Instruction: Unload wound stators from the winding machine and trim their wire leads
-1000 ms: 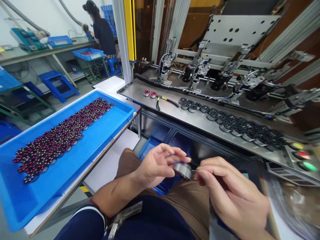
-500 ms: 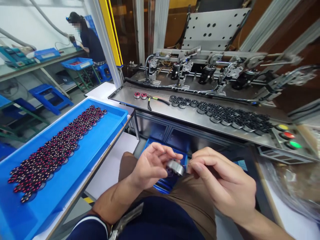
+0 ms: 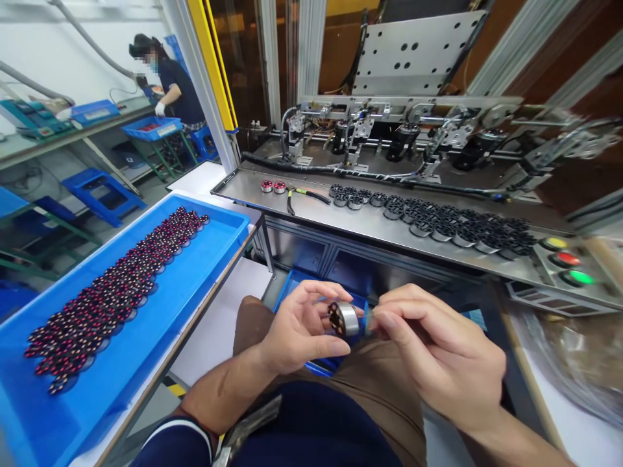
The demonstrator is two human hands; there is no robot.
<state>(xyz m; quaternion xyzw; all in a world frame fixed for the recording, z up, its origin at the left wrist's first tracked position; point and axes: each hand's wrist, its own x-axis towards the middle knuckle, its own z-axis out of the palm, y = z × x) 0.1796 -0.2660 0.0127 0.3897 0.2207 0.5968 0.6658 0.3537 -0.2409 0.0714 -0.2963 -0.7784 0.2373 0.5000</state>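
My left hand is closed around a motor stator, with the thumb below and the fingers behind it. The stator has a silver outer rim, and its dark, copper-coloured inner side faces left. Just right of it, my right hand pinches thumb and forefinger together. Something small and pale shows at those fingertips, too blurred to name. Both hands are above my lap, over a blue bin partly hidden by them.
Left stands a blue tray holding many red-and-black wound parts. On the metal bench lie two red-centred parts, pliers and rows of black-and-silver parts. Lit buttons are at right; a co-worker works far left.
The stator has turned in my left hand, so its silver rim now stands more upright. My right hand has shifted slightly right. The co-worker's gloved hand now reaches over a blue tray.
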